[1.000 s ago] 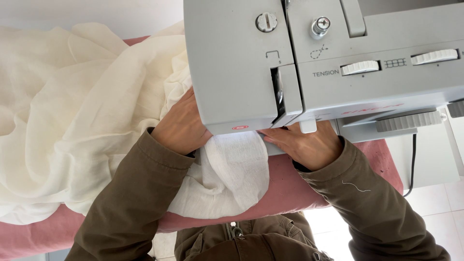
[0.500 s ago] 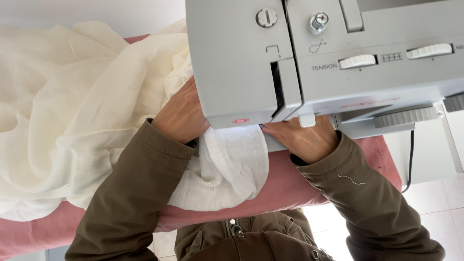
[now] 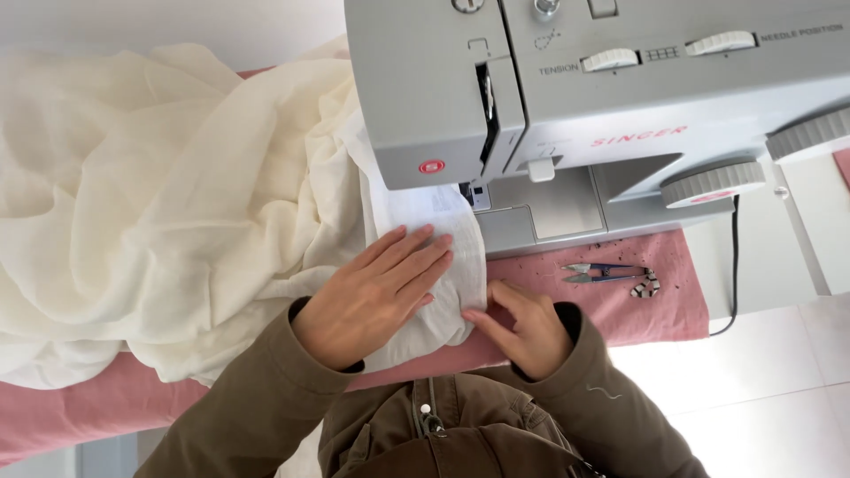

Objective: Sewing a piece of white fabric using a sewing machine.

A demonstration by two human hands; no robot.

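A large piece of cream fabric (image 3: 159, 195) is heaped on the left and runs in a strip under the needle area of a grey sewing machine (image 3: 602, 97). My left hand (image 3: 372, 296) lies flat on the strip, fingers spread and pointing toward the machine. My right hand (image 3: 522, 323) pinches the strip's right edge between thumb and fingers, just in front of the machine bed. Both arms wear olive-brown sleeves.
The machine stands on a pink cloth-covered table (image 3: 620, 310). Small thread snips (image 3: 611, 273) with a striped cord lie on the pink cloth to the right of my right hand. A black cable (image 3: 733, 265) hangs off the table's right edge. White floor tiles lie beyond.
Both hands have drawn back toward me from under the machine head. The view has shifted so the fabric strip, the machine bed and the snips show.
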